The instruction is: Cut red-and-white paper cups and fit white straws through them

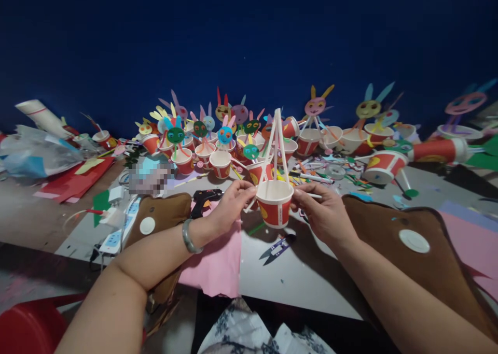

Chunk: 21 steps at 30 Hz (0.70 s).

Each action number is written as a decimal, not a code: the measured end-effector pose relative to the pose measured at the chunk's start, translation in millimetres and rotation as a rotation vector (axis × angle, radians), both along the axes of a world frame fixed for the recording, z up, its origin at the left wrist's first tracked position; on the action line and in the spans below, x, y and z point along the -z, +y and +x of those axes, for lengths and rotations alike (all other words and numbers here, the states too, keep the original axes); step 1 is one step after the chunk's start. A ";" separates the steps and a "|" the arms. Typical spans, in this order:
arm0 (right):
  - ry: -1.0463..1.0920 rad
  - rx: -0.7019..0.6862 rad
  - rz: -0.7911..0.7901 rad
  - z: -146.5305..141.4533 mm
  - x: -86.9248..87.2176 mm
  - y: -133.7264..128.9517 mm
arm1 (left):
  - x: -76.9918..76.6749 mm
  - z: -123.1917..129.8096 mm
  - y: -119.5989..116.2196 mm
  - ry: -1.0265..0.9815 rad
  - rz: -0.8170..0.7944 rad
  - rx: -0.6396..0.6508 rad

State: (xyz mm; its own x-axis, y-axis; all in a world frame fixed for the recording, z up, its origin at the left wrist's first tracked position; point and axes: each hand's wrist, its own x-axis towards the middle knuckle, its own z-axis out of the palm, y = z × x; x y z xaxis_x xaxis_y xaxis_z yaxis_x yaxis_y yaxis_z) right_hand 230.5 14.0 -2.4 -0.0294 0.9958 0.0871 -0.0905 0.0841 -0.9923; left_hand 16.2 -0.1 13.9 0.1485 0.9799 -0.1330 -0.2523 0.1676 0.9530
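A red and white paper cup point(275, 209) is held upright over the table, with long white paper strips point(277, 141) rising from it and meeting at a point above. My left hand point(233, 203) pinches the cup's left side near the rim, where a short white strip sticks out. At the right side, my right hand point(321, 209) has its thumb and fingers closed on the cup, and another white strip lies along them. Purple-handled thread snips point(277, 249) lie on the table just below the cup.
Several cups with paper rabbit heads point(225, 135) stand along the blue wall. A black glue gun point(206, 199) lies on the left near pink paper point(218, 260). Brown cushions point(416, 255) flank both sides. A power strip point(120, 229) is at left; paper scraps and pens lie behind.
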 end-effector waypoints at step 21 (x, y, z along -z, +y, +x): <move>-0.395 -0.031 0.284 11.5 -4.8 15.4 | -1.5 -6.9 5.7 0.102 0.110 0.080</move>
